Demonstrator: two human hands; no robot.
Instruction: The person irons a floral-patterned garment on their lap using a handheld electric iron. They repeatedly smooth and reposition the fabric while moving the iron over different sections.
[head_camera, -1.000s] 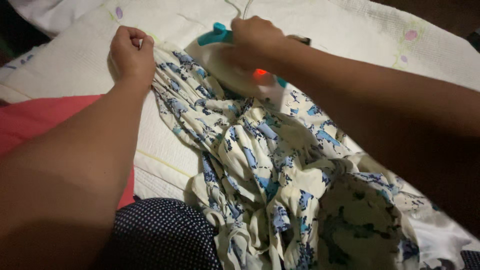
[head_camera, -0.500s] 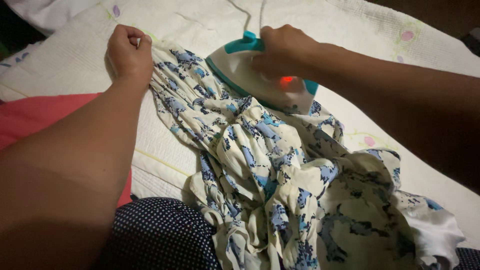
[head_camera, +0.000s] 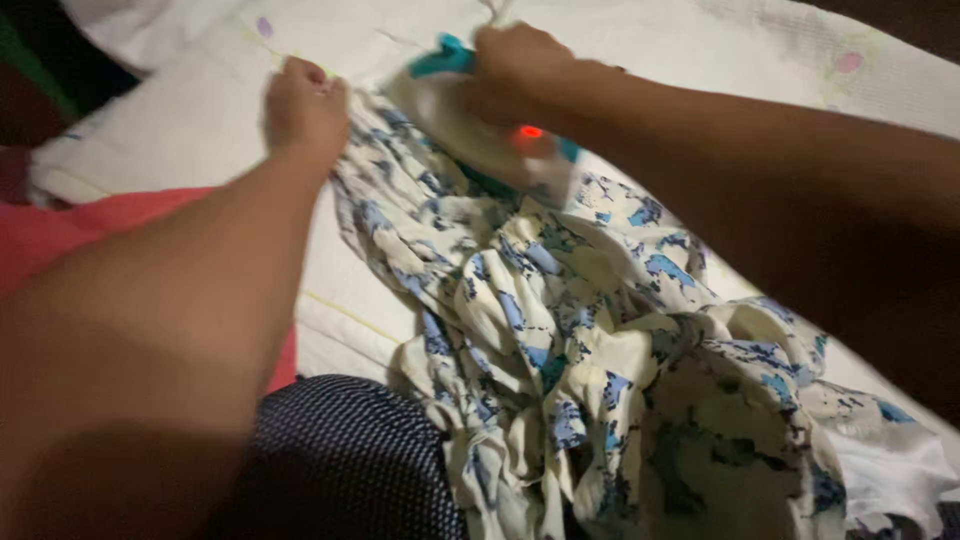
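Crumpled cream garment with blue print (head_camera: 600, 350), lying on a white quilted pad (head_camera: 200, 130), serves as landmark. At its far edge, the left hand (head_camera: 305, 110), arm extended, is fisted on the fabric, pinning it. Just beyond, the right hand (head_camera: 520, 70) grips the handle of a teal-and-white iron (head_camera: 480, 130) resting on the garment's far end.

The right hand (head_camera: 520, 65) covers the handle of the white and teal steam iron (head_camera: 480, 130), all motion-blurred; the cream, blue-patterned crumpled garment (head_camera: 600, 360) below it runs off the bottom edge.
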